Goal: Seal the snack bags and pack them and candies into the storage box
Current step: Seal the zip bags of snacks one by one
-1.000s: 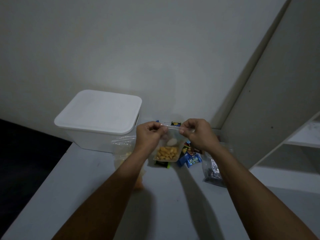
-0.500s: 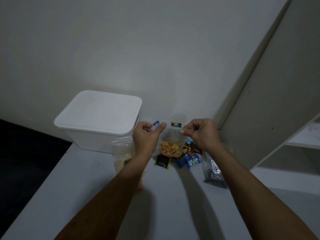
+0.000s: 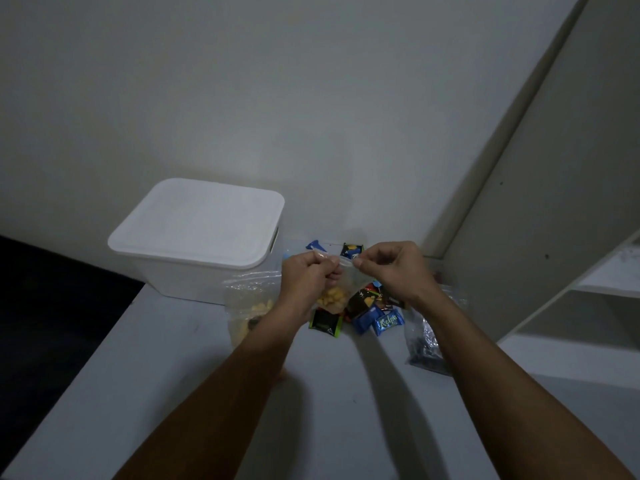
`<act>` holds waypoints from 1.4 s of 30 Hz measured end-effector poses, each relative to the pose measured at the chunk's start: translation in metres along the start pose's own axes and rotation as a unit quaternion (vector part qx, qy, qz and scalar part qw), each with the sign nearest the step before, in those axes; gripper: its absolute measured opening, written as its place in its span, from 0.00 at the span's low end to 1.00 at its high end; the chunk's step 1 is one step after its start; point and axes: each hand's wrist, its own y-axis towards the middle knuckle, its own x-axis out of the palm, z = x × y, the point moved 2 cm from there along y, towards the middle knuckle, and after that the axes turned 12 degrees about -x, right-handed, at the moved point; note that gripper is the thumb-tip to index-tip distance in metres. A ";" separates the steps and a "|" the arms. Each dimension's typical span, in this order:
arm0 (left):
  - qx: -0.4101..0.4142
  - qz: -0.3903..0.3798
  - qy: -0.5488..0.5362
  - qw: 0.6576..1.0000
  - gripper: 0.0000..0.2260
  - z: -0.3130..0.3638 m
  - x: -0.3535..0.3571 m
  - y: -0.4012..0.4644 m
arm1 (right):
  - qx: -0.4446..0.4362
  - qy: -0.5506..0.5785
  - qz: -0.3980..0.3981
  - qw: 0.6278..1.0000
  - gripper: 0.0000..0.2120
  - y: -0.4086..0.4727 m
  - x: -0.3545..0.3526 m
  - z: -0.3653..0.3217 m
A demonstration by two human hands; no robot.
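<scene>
Left hand: our left hand (image 3: pixel 306 277) pinches the top edge of the clear plastic snack bag of orange pieces (image 3: pixel 337 292), fingers curled.
Right hand: our right hand (image 3: pixel 393 271) pinches the same edge.
Bag: held above the wrapped candies (image 3: pixel 375 315) on the grey tabletop (image 3: pixel 194 393).
Box: white lidded plastic storage box (image 3: pixel 197 237), rear left, lid on.

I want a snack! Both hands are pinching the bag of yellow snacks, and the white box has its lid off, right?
Not quite. The head view shows the white box with its lid on. The rest is right: the left hand and right hand both pinch the bag of yellow snacks.
</scene>
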 end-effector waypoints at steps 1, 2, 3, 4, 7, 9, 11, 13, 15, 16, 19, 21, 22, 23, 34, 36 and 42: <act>0.003 -0.003 0.001 1.000 0.05 -0.001 0.000 -0.001 | 0.000 -0.013 -0.002 1.000 0.05 0.001 0.001 0.002; 0.003 -0.006 0.002 1.000 0.05 -0.001 0.000 -0.002 | -0.002 -0.030 -0.007 1.000 0.05 0.002 0.003 0.003; 0.003 -0.008 0.004 1.000 0.05 -0.002 0.000 -0.003 | -0.001 -0.042 -0.016 0.999 0.05 0.002 0.005 0.004; 0.006 -0.006 0.008 1.000 0.05 -0.002 -0.001 -0.004 | 0.000 -0.049 -0.025 0.998 0.05 0.003 0.007 0.004; 0.044 0.063 0.037 0.996 0.06 -0.006 -0.006 -0.007 | -0.005 -0.060 -0.052 0.997 0.06 0.003 0.011 0.003; 0.079 0.110 0.065 0.989 0.15 -0.011 -0.014 -0.009 | -0.009 -0.061 -0.073 0.995 0.06 0.004 0.012 0.003; 0.083 0.067 0.102 0.989 0.19 -0.020 -0.020 -0.006 | 0.001 -0.040 -0.102 0.994 0.06 0.003 0.012 0.003; 0.071 0.024 0.135 0.988 0.11 -0.033 -0.027 -0.004 | 0.018 -0.012 -0.124 0.992 0.06 0.002 0.014 0.005; 0.061 0.028 0.115 0.991 0.03 -0.045 -0.040 -0.005 | 0.038 0.017 -0.133 0.990 0.08 0.001 0.020 0.007; 0.055 0.041 0.098 0.993 0.04 -0.051 -0.047 -0.006 | 0.051 0.026 -0.143 0.988 0.09 -0.001 0.024 0.008; 0.033 0.061 0.045 0.997 0.02 -0.066 -0.071 -0.012 | 0.068 0.007 -0.226 0.972 0.08 -0.012 0.048 0.017; 0.001 0.067 0.028 0.997 0.03 -0.074 -0.088 -0.017 | 0.074 -0.019 -0.265 0.961 0.03 -0.022 0.070 0.024; -0.021 0.070 0.023 0.997 0.05 -0.080 -0.096 -0.018 | 0.082 -0.025 -0.265 0.960 0.04 -0.026 0.083 0.030; -0.042 0.078 0.017 0.996 0.05 -0.087 -0.104 -0.018 | 0.090 -0.027 -0.258 0.961 0.06 -0.030 0.095 0.034; -0.016 0.241 0.184 0.953 0.17 -0.111 -0.132 -0.009 | 0.102 -0.055 -0.274 0.955 0.14 -0.042 0.152 0.062; 0.063 0.265 0.221 0.937 0.19 -0.103 -0.125 -0.008 | 0.110 -0.052 -0.266 0.956 0.15 -0.039 0.143 0.061; 0.243 0.237 0.329 0.881 0.13 -0.084 -0.069 0.005 | 0.149 -0.074 -0.160 0.973 0.08 -0.026 0.091 0.080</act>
